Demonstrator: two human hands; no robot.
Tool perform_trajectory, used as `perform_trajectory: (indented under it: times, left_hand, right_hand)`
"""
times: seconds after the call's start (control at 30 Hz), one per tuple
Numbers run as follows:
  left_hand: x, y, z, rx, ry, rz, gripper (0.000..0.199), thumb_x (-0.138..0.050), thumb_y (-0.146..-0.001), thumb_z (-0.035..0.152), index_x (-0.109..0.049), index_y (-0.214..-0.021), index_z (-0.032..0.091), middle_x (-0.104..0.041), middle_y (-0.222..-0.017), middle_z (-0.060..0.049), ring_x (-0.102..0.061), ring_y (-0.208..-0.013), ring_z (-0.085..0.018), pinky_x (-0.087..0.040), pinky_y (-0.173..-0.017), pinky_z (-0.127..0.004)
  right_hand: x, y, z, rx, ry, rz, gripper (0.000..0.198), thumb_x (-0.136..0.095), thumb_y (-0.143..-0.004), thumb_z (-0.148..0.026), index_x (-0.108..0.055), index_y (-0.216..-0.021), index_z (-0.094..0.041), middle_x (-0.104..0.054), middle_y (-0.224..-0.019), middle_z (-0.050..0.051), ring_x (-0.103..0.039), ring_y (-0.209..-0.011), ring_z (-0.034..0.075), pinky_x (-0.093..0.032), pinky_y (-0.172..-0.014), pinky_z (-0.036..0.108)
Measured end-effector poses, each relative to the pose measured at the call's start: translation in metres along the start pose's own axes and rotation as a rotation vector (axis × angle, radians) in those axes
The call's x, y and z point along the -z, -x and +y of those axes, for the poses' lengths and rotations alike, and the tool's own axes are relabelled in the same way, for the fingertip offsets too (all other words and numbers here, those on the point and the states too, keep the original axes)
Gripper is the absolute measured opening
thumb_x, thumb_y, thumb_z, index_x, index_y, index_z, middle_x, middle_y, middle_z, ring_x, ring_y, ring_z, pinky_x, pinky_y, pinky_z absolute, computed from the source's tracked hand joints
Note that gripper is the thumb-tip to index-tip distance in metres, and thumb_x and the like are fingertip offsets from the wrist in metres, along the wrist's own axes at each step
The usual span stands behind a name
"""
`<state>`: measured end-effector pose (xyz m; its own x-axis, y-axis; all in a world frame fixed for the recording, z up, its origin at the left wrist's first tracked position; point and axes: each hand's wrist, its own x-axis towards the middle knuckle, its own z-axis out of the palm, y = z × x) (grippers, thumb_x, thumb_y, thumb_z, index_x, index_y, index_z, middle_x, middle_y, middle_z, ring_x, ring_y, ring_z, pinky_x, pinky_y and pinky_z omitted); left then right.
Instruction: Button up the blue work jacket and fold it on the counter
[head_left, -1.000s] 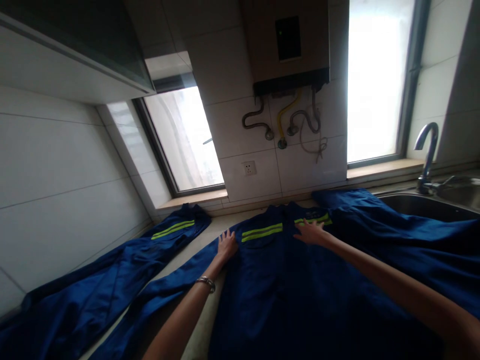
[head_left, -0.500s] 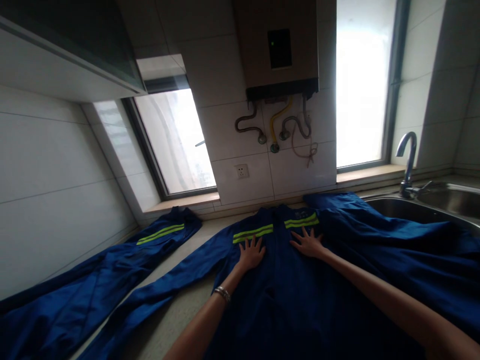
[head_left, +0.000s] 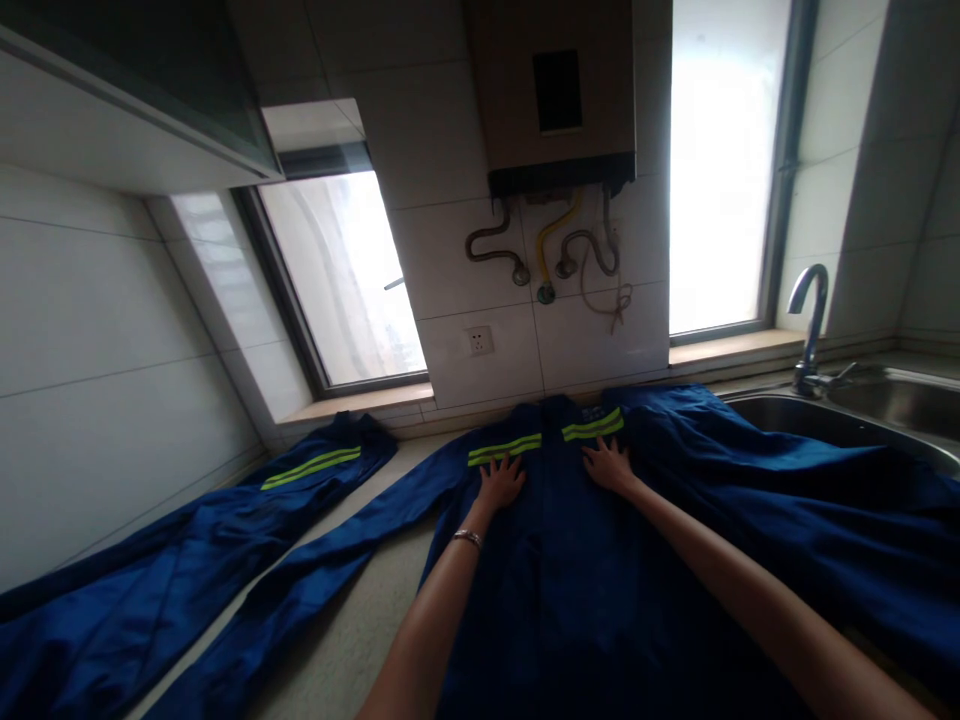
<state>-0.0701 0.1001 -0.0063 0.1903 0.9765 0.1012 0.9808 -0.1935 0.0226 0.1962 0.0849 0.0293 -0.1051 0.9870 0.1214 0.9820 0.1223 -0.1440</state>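
Note:
A dark blue work jacket (head_left: 555, 560) with yellow-green reflective stripes lies spread over the counter in front of me. My left hand (head_left: 501, 483) rests on its left chest, fingers spread, the tips at the lower edge of the stripe. On the other side of the front closure, my right hand (head_left: 609, 466) lies with fingers apart just under the right stripe. Both palms face down on the cloth and grip nothing. The jacket's left sleeve (head_left: 360, 530) stretches toward the lower left. Its lower part is dark and hard to make out.
Another blue garment (head_left: 180, 560) with a stripe lies along the left wall. More blue cloth (head_left: 787, 470) covers the right side, reaching the sink (head_left: 765, 408) and its faucet (head_left: 811, 330). A water heater (head_left: 559, 90) with hoses hangs above; a cabinet (head_left: 150, 100) juts out upper left.
Both hands have slid slightly up the jacket toward the stripes, and the stripes and collar have shifted a little toward the wall. The view has turned slightly.

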Motion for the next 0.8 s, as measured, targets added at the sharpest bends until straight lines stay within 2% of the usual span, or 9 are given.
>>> perform_trajectory:
  times: [0.07, 0.17, 0.27, 0.3, 0.37, 0.47, 0.57, 0.7, 0.8]
  left_hand:
    - [0.003, 0.004, 0.003, 0.028, -0.013, 0.045, 0.054, -0.026, -0.092, 0.048, -0.030, -0.141, 0.028, -0.020, -0.150, -0.010, -0.018, -0.134, -0.041, -0.018, -0.100, -0.065]
    - [0.009, 0.012, 0.008, 0.045, -0.060, 0.184, 0.053, -0.034, -0.090, 0.043, -0.037, -0.138, 0.021, -0.028, -0.146, -0.013, -0.023, -0.132, -0.040, -0.021, -0.102, -0.060]
    - [0.017, 0.021, 0.015, -0.020, -0.111, 0.264, 0.049, -0.035, -0.090, 0.027, -0.039, -0.136, 0.013, -0.033, -0.143, -0.017, -0.028, -0.131, -0.035, -0.026, -0.104, -0.051]
    - [0.019, 0.024, 0.018, -0.051, -0.130, 0.271, 0.047, -0.034, -0.089, 0.021, -0.040, -0.135, 0.012, -0.033, -0.143, -0.017, -0.028, -0.131, -0.033, -0.027, -0.104, -0.048]
    - [0.020, 0.029, 0.024, -0.103, -0.153, 0.277, 0.047, -0.031, -0.087, 0.011, -0.044, -0.132, 0.011, -0.033, -0.143, -0.017, -0.027, -0.132, -0.030, -0.026, -0.106, -0.045]
    - [0.014, 0.037, 0.034, -0.108, -0.090, 0.226, 0.043, -0.029, -0.088, 0.012, -0.049, -0.126, 0.007, -0.038, -0.140, -0.019, -0.032, -0.131, -0.028, -0.026, -0.106, -0.041]
    - [0.002, 0.046, 0.043, -0.108, -0.017, 0.134, 0.044, -0.027, -0.094, 0.028, -0.051, -0.124, 0.008, -0.047, -0.132, -0.019, -0.041, -0.125, -0.028, -0.033, -0.102, -0.039]
    - [-0.012, 0.057, 0.047, -0.123, -0.009, 0.136, 0.050, -0.029, -0.095, 0.039, -0.041, -0.134, 0.012, -0.038, -0.140, -0.018, -0.032, -0.131, -0.032, -0.032, -0.101, -0.047]
    - [-0.017, 0.060, 0.045, -0.129, -0.013, 0.160, 0.050, -0.029, -0.095, 0.040, -0.041, -0.135, 0.012, -0.037, -0.141, -0.018, -0.031, -0.131, -0.033, -0.032, -0.101, -0.049]
  right_hand:
    - [0.010, 0.029, -0.014, 0.074, 0.014, 0.065, 0.046, -0.036, -0.090, -0.032, -0.047, -0.134, -0.023, -0.016, -0.151, 0.010, -0.019, -0.133, 0.041, -0.021, -0.101, 0.060]
    - [0.025, 0.102, -0.043, 0.341, -0.102, 0.079, 0.047, -0.036, -0.090, -0.034, -0.045, -0.135, -0.022, -0.018, -0.151, 0.009, -0.027, -0.133, 0.032, -0.033, -0.103, 0.044]
    - [0.027, 0.194, -0.061, 0.658, -0.198, 0.087, 0.063, -0.042, -0.086, -0.050, -0.025, -0.144, -0.033, -0.014, -0.151, 0.001, -0.020, -0.137, 0.030, -0.026, -0.109, 0.046]
    - [0.023, 0.221, -0.061, 0.724, -0.202, 0.084, 0.071, -0.046, -0.084, -0.052, -0.017, -0.146, -0.034, -0.013, -0.151, 0.000, -0.018, -0.137, 0.031, -0.025, -0.110, 0.049]
    - [0.008, 0.262, -0.053, 0.818, -0.195, 0.097, 0.070, -0.044, -0.087, -0.046, -0.007, -0.145, -0.038, -0.017, -0.149, -0.002, -0.022, -0.136, 0.029, -0.029, -0.108, 0.051]
    - [-0.017, 0.288, -0.026, 0.830, -0.132, 0.182, 0.066, -0.043, -0.088, -0.042, -0.008, -0.143, -0.044, -0.025, -0.146, -0.001, -0.033, -0.131, 0.029, -0.034, -0.102, 0.053]
    - [-0.028, 0.294, 0.000, 0.795, -0.008, 0.332, 0.069, -0.051, -0.083, -0.039, -0.016, -0.142, -0.046, -0.029, -0.145, 0.000, -0.034, -0.130, 0.031, -0.027, -0.103, 0.056]
    - [-0.024, 0.311, 0.023, 0.707, 0.178, 0.595, 0.066, -0.052, -0.080, -0.035, -0.030, -0.142, -0.033, -0.036, -0.143, 0.005, -0.032, -0.131, 0.032, -0.009, -0.110, 0.055]
    - [-0.033, 0.334, 0.050, 0.706, 0.248, 0.651, 0.062, -0.048, -0.080, -0.039, -0.037, -0.140, -0.026, -0.042, -0.140, 0.009, -0.038, -0.127, 0.031, -0.007, -0.111, 0.051]
